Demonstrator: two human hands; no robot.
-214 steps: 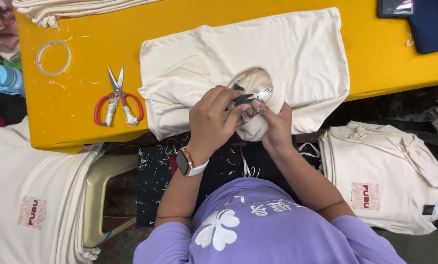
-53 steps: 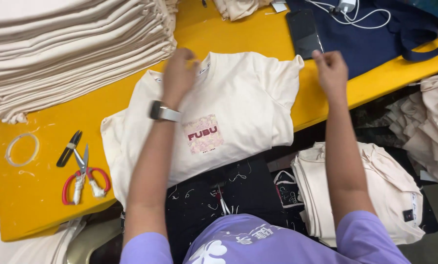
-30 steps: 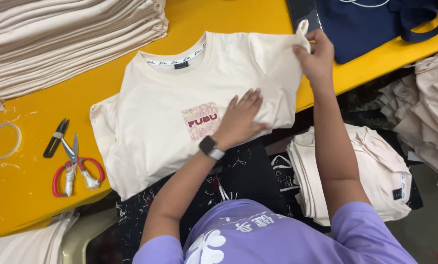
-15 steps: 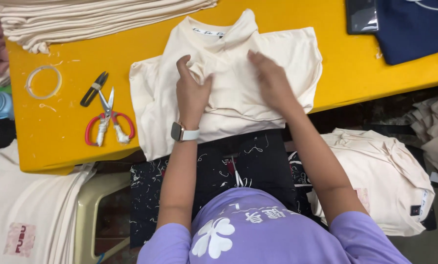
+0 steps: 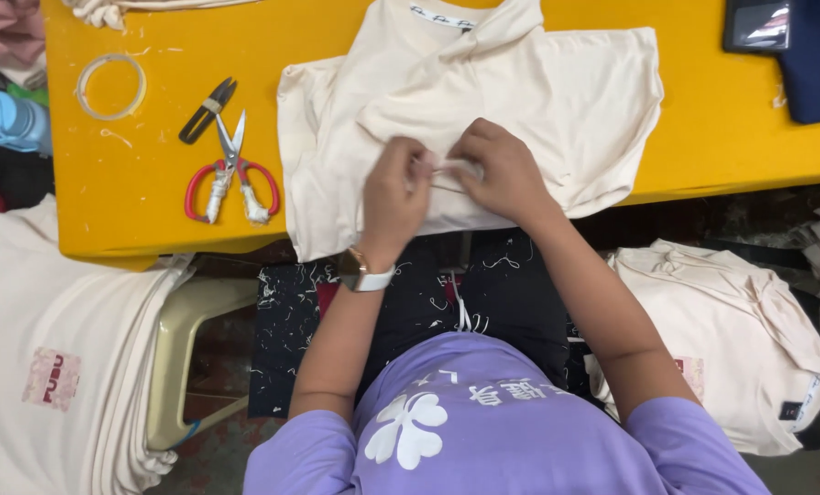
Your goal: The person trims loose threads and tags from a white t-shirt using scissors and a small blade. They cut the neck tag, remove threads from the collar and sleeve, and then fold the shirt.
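A cream T-shirt point(image 5: 557, 92) lies spread face down on the yellow table point(image 5: 153, 211), collar at the far edge, hem toward me. My left hand point(image 5: 396, 188) and my right hand point(image 5: 497, 170) meet over its lower middle. Both pinch a small fold of the cream fabric between the fingertips. A watch sits on my left wrist point(image 5: 366, 272).
Red-handled scissors point(image 5: 229, 174), a small black thread snipper point(image 5: 207, 110) and a roll of clear tape point(image 5: 110, 85) lie left of the shirt. A dark phone point(image 5: 756, 25) and navy bag point(image 5: 818, 55) sit far right. Stacks of cream shirts point(image 5: 34, 367) point(image 5: 731, 330) flank me, with a beige stool point(image 5: 185, 348) at left.
The shirt was turned over and pulled toward me. My hands, flat and apart on it half a second ago, have come together and pinched the fabric at its middle.
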